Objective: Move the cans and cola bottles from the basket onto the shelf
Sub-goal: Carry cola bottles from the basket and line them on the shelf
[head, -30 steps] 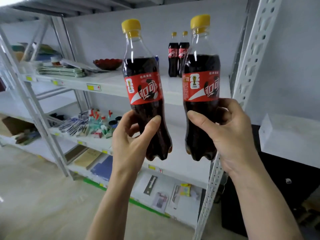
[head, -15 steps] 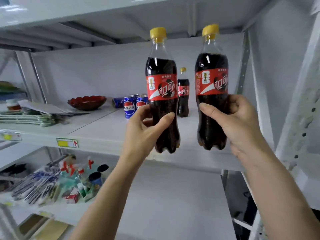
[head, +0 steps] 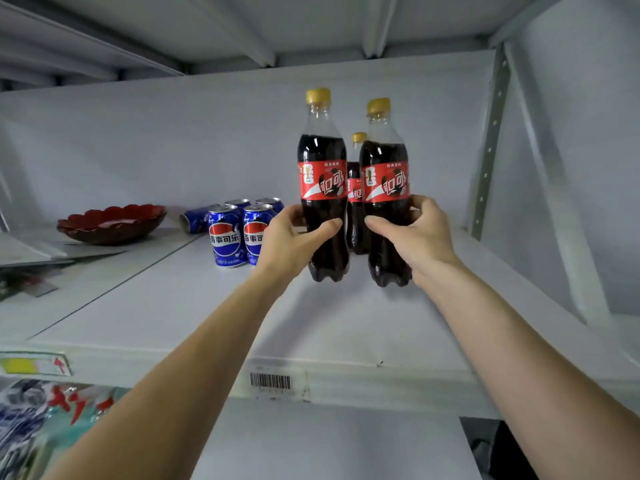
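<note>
White shelf (head: 346, 327) under both fingers; left hand (head: 289, 242) and right hand (head: 415, 239) gripping cola bottles (head: 323, 188). Risk: bumping bottle behind (head: 356, 202), toppling it.

The two cola bottles, one (head: 322, 188) in the left hand (head: 289, 242) and one (head: 386, 195) in the right hand (head: 417, 237), were clear glossy plastic with slick red film labels and matt yellow plastic caps. The blue cans (head: 227, 237) looked like shiny printed metal, and the red dish (head: 110, 221) had a lacquer-like gloss. The shelf (head: 346, 327) was smooth, matt white-painted board, its perforated upright (head: 486, 147) dull grey metal, with a paper barcode sticker (head: 270, 381) on the front edge.
</note>
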